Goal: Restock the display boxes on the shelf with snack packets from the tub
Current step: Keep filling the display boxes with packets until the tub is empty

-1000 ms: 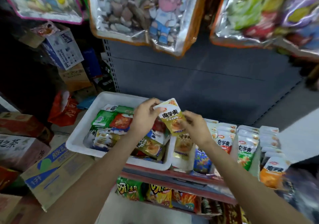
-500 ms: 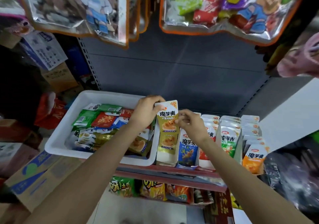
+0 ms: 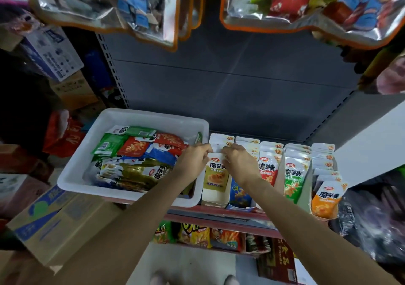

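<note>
Packet (image 3: 215,174): stood upright in leftmost display box (image 3: 213,198).
Left hand (image 3: 192,160), right hand (image 3: 237,160): fingers pinched packet's top corners.
Tub (image 3: 153,118): just left.

One head-worn view looks forward and steeply down, close over the shelf (image 3: 219,213) and white tub (image 3: 153,118).

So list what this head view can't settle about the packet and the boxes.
- Leftmost display box: the count behind the olive packet is hidden by both hands.
- Left hand and right hand: fingertips blur at the packet's top edge, so the exact grip is unclear.
- Blue box: the right forearm covers its front packet.
- White tub: lower layers are buried under the top packets.
</note>
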`<move>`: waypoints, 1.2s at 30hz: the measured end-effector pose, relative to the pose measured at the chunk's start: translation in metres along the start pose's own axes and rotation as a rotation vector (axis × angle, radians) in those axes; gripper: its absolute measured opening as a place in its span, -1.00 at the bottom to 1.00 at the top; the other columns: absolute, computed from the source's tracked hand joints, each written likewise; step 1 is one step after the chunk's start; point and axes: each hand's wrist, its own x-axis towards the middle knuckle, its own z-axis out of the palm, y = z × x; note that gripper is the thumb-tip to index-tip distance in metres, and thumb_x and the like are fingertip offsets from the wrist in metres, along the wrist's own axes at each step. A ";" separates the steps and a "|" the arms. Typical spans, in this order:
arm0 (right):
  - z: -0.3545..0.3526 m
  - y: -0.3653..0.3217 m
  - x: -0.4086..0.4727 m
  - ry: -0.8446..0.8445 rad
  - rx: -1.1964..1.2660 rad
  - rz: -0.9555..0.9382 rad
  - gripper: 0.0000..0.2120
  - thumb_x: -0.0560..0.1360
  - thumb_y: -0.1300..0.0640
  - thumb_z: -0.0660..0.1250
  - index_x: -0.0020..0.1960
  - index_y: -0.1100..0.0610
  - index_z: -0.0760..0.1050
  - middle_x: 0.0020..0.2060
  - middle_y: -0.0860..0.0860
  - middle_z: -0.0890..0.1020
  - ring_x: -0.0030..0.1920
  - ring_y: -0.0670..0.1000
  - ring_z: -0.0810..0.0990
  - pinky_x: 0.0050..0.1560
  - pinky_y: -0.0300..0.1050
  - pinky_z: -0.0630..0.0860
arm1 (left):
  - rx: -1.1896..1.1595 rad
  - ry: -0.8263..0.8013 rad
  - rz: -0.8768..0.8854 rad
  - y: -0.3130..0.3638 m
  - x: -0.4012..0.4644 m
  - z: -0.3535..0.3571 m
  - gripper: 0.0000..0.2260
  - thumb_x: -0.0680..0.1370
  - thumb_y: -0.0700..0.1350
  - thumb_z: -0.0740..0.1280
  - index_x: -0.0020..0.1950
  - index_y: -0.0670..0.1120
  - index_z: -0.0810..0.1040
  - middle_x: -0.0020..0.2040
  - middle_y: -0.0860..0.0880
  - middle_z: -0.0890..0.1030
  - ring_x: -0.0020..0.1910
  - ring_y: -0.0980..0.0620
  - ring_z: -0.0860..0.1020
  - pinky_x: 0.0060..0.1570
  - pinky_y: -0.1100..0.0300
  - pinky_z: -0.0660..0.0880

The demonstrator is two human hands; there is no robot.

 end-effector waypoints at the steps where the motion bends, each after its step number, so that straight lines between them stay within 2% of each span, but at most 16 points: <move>1: 0.001 -0.001 0.000 0.003 -0.036 -0.001 -0.69 0.53 0.27 0.24 0.27 0.11 0.44 0.16 0.08 0.48 0.18 0.09 0.48 -0.02 -0.07 0.50 | -0.008 -0.004 0.005 -0.002 -0.001 0.000 -0.85 0.53 -0.24 0.33 0.09 -0.14 0.56 -0.03 -0.10 0.61 -0.09 -0.02 0.57 -0.05 0.04 0.54; 6: 0.007 -0.006 0.000 0.071 -0.164 -0.040 -0.55 0.46 0.31 0.32 0.32 0.14 0.37 0.22 0.10 0.42 0.19 0.11 0.42 0.07 -0.07 0.44 | -0.062 0.013 0.018 -0.006 -0.007 -0.001 -0.78 0.54 -0.26 0.30 0.18 -0.13 0.51 0.01 -0.06 0.59 -0.06 0.02 0.56 -0.05 0.14 0.54; 9: 0.007 -0.010 -0.001 0.111 -0.137 -0.029 -0.52 0.46 0.32 0.30 0.35 0.12 0.33 0.24 0.10 0.39 0.21 0.11 0.38 0.12 -0.05 0.43 | -0.084 0.032 -0.013 -0.011 -0.012 -0.007 -0.76 0.54 -0.24 0.30 0.21 -0.11 0.50 0.04 -0.04 0.57 -0.02 0.03 0.54 -0.04 0.15 0.52; 14: 0.007 -0.032 -0.001 0.121 -0.016 -0.142 -0.63 0.47 0.29 0.28 0.28 0.19 0.43 0.18 0.14 0.43 0.18 0.17 0.41 0.10 0.04 0.47 | -0.078 0.080 -0.167 -0.042 -0.027 -0.029 -0.79 0.56 -0.18 0.29 0.19 -0.08 0.51 0.07 -0.03 0.57 -0.01 0.02 0.55 -0.02 0.09 0.55; 17: 0.012 -0.061 0.005 0.045 0.062 -0.232 -0.66 0.52 0.22 0.25 0.30 0.18 0.42 0.18 0.13 0.43 0.19 0.14 0.42 0.12 0.04 0.48 | -0.040 0.071 -0.255 -0.074 -0.042 -0.045 -0.77 0.56 -0.25 0.27 0.21 -0.13 0.51 0.09 -0.10 0.56 0.01 -0.02 0.56 0.02 0.10 0.53; 21: 0.030 -0.105 0.017 -0.174 0.092 -0.230 -0.65 0.56 0.16 0.21 0.34 0.12 0.36 0.27 0.10 0.39 0.24 0.13 0.45 0.22 0.00 0.45 | 0.028 0.034 -0.375 -0.114 -0.058 -0.059 -0.81 0.54 -0.23 0.29 0.14 -0.11 0.52 0.09 -0.09 0.61 0.05 -0.05 0.56 0.07 0.03 0.51; 24: 0.045 -0.129 0.021 -0.321 -0.021 -0.182 -0.62 0.56 0.15 0.21 0.37 0.15 0.33 0.29 0.13 0.36 0.24 0.18 0.44 0.18 0.05 0.45 | 0.160 -0.074 -0.398 -0.133 -0.067 -0.066 -0.77 0.55 -0.15 0.30 0.20 -0.06 0.51 0.14 -0.08 0.58 0.11 -0.06 0.54 0.09 0.02 0.50; 27: 0.056 -0.144 0.021 -0.366 -0.189 -0.147 -0.57 0.57 0.24 0.18 0.42 0.16 0.24 0.32 0.16 0.29 0.26 0.21 0.42 0.15 0.13 0.44 | 0.225 -0.232 -0.377 -0.143 -0.071 -0.071 -0.65 0.54 -0.05 0.33 0.32 -0.02 0.47 0.23 -0.07 0.53 0.18 -0.08 0.51 0.14 0.01 0.48; 30: 0.063 -0.150 0.025 -0.370 -0.264 -0.123 -0.49 0.54 0.31 0.18 0.46 0.16 0.16 0.32 0.18 0.26 0.27 0.21 0.39 0.14 0.12 0.45 | 0.248 -0.296 -0.351 -0.146 -0.071 -0.073 -0.58 0.51 0.00 0.37 0.36 0.00 0.43 0.28 -0.06 0.50 0.23 -0.09 0.48 0.19 -0.02 0.45; 32: 0.066 -0.154 0.027 -0.354 -0.290 -0.128 -0.55 0.54 0.28 0.19 0.42 0.19 0.22 0.28 0.19 0.31 0.23 0.20 0.43 0.12 0.07 0.47 | 0.257 -0.291 -0.340 -0.145 -0.069 -0.074 -0.58 0.51 -0.01 0.37 0.36 -0.02 0.44 0.28 -0.08 0.51 0.23 -0.10 0.48 0.18 -0.03 0.46; 36: 0.059 -0.157 0.029 -0.283 -0.310 -0.158 -0.74 0.57 0.27 0.14 0.22 0.23 0.44 0.13 0.18 0.54 0.11 0.19 0.57 0.05 0.02 0.51 | 0.210 -0.269 -0.343 -0.142 -0.072 -0.080 -0.59 0.51 -0.03 0.37 0.35 -0.04 0.45 0.28 -0.10 0.48 0.24 -0.09 0.46 0.19 0.00 0.44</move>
